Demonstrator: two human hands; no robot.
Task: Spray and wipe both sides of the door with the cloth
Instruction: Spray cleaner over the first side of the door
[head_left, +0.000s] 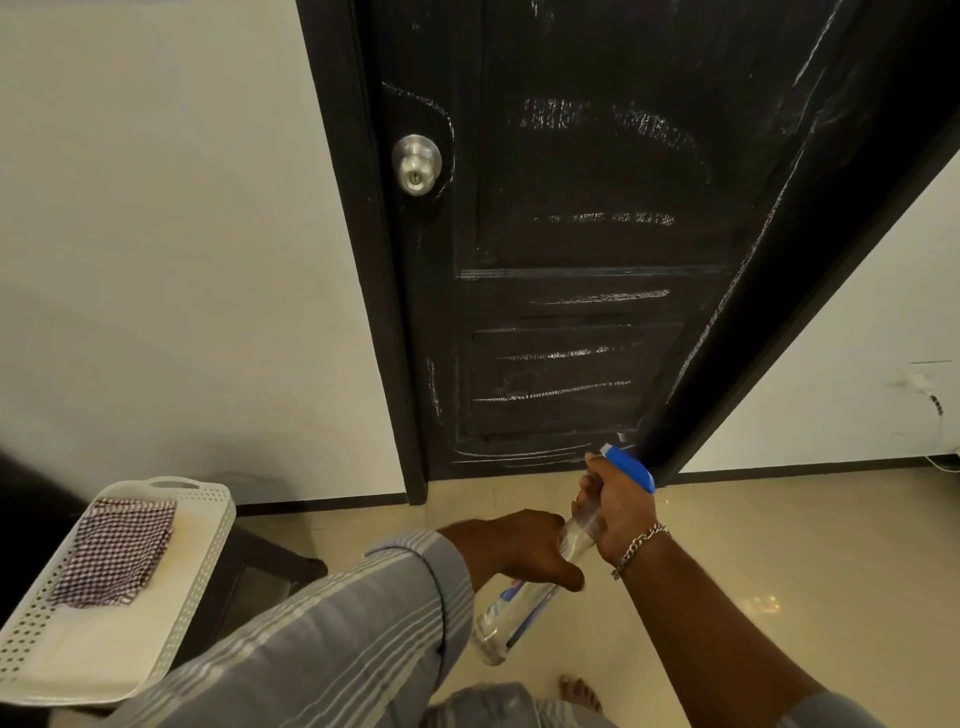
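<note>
The black panelled door (582, 234) stands shut ahead of me, marked with white chalky streaks, with a silver knob (416, 163) on its left side. My right hand (615, 506) grips the neck of a clear spray bottle (519, 608) with a blue trigger head (631, 467), nozzle pointing toward the door's lower right corner. My left hand (519, 551) wraps round the bottle's body just below. The checked cloth (117, 551) lies folded in the white tray at the lower left.
The white perforated tray (208, 561) rests on a dark stool (265, 566) to my left. White walls flank the black door frame (363, 312). The floor is glossy beige tile (753, 571). A wall socket with a cable (924, 384) is at the right. A bare foot (579, 693) shows below.
</note>
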